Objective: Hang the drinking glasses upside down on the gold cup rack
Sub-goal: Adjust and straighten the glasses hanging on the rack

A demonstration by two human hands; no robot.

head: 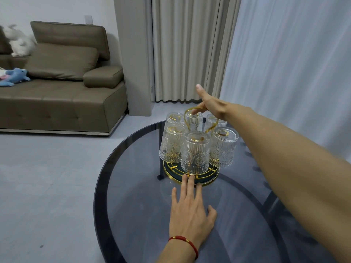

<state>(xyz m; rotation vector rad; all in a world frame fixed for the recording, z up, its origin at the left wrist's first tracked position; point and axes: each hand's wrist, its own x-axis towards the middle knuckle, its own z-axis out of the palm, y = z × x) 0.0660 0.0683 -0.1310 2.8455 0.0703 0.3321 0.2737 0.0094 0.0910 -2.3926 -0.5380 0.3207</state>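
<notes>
The gold cup rack [207,182] stands on a round dark glass table [133,186], its looped handle [187,112] rising in the middle. Several ribbed clear drinking glasses [194,152] hang upside down around it, tilted outward. My left hand [190,207] lies flat on the table with fingers spread, the fingertips touching the front rim of the rack's round base. My right hand [206,101] reaches over the rack; its fingers curl at the top of the handle while the thumb sticks up. How firmly it grips the handle is hidden.
A brown sofa [62,88] with plush toys stands at the left on a grey floor. Beige curtains [190,48] and a white sheer curtain [294,63] hang behind the table. The table's frame shows through the glass.
</notes>
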